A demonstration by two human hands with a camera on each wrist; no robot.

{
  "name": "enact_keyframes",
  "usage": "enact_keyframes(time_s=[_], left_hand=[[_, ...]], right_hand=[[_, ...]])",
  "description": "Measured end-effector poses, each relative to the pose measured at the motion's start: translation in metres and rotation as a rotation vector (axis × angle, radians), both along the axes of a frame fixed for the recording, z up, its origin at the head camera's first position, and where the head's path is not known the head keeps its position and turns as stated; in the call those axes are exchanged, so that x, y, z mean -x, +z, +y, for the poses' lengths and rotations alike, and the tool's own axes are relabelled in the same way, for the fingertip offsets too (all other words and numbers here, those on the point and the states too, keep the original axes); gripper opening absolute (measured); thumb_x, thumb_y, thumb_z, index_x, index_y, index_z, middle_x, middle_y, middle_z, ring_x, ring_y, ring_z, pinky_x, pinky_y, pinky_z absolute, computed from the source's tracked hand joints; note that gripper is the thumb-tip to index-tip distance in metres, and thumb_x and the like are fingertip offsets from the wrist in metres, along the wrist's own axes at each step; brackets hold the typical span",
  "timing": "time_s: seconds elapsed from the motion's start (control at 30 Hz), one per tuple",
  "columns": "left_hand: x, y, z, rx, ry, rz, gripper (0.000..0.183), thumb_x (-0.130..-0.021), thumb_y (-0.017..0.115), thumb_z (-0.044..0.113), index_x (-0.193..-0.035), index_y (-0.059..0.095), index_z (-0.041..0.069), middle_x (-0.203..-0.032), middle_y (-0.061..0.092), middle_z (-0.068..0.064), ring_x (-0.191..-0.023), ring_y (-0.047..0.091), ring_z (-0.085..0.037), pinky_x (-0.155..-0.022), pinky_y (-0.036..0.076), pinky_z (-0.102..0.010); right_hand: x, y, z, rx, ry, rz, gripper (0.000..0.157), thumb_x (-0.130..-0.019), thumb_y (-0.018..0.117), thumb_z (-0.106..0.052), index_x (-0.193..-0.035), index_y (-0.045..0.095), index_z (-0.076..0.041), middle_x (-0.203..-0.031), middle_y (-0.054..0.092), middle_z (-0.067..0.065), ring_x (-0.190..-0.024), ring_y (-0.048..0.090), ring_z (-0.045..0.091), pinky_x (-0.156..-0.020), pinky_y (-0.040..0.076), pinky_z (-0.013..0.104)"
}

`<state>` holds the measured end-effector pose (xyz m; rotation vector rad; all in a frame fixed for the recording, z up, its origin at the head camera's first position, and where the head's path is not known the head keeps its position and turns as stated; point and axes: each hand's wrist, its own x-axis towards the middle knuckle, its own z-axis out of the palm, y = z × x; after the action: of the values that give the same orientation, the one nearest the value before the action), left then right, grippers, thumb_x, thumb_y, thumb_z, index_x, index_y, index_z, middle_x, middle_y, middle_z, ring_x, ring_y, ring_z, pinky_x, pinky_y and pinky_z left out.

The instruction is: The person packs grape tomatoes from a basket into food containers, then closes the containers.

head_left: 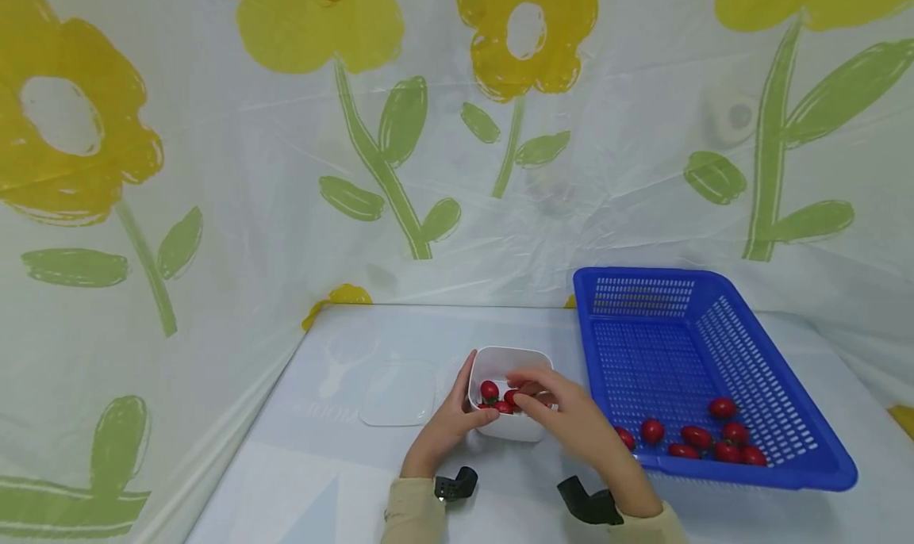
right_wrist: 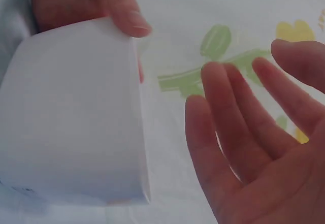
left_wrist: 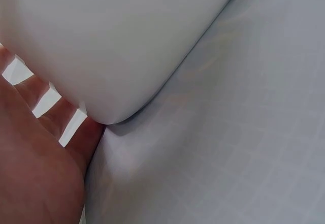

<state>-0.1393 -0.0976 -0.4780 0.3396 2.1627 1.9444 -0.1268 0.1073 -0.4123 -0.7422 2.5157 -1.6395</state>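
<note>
I see the white container (head_left: 512, 427) on the desk (head_left: 500, 496), between its left edge and the blue basket (head_left: 821, 458), mouth facing up; squarish, it shows no clear long axis. The left hand (head_left: 451, 423) grips its left side, thumb at the near rim. My right wrist view shows the right hand's (head_left: 574, 421) fingers parted and empty; only the head view shows red tomatoes (head_left: 489, 392) lying inside.

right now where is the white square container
In the head view, the white square container stands at lower centre on the white tabletop, held by the left hand, left of the blue perforated basket.
</note>
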Motion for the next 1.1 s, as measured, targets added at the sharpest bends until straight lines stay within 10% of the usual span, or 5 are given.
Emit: enact_keyframes(time_s=[0.33, 1.1], left_hand=[[0.011, -0.028, -0.004, -0.023, 0.01, 0.011, 0.084, -0.08, 0.065, 0.026, -0.139, 0.008, 0.045, -0.144, 0.017, 0.01, -0.131, 0.018, -0.023, -0.097, 0.031, -0.05], [0.01, -0.025, -0.005, -0.023, 0.027, 0.005, 0.081, -0.08, 0.065, 0.025, -0.138, 0.012, 0.046, -0.143, 0.017, 0.013, -0.132, 0.016, -0.02, -0.099, 0.028, -0.049]], right_hand=[[-0.001, 0.011, 0.028, 0.114, 0.003, 0.009, 0.027, -0.088, 0.056, -0.025, -0.114, 0.058, -0.018, -0.104, 0.061, 0.002, -0.091, 0.058, 0.015, -0.074, 0.05, 0.03], [0.021, 0.037, 0.097, -0.178, 0.205, -0.185, 0.032, -0.091, 0.051, -0.025, -0.118, 0.051, -0.009, -0.108, 0.057, 0.009, -0.095, 0.057, 0.015, -0.077, 0.05, 0.029]])
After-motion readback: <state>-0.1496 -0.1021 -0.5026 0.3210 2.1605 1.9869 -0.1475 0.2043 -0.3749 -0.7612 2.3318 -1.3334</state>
